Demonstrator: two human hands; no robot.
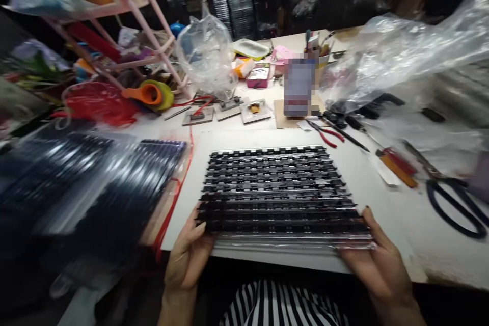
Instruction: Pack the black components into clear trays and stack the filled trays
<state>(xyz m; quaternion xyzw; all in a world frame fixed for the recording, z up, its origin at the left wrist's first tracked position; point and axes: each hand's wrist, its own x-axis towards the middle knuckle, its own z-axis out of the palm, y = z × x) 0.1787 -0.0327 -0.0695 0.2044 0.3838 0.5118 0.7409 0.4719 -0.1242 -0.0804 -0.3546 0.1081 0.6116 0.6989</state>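
A clear plastic tray (275, 241) carries several rows of black plastic strips (267, 198). It lies over the front edge of the white table. My left hand (193, 247) is closed on the tray's near left corner, thumb on top and fingers beneath. At the near right corner my right hand (380, 257) grips the same tray, its thumb along the side and the other fingers partly hidden below. The strips run side to side, with pale gaps showing between them.
Plastic-wrapped black trays (126, 193) are stacked at the left. Large scissors (451, 204) and red-handled pliers (326, 133) lie to the right. A pink rack (153, 51) holding tape stands at the back left. Crumpled clear plastic (405, 56) covers the back right.
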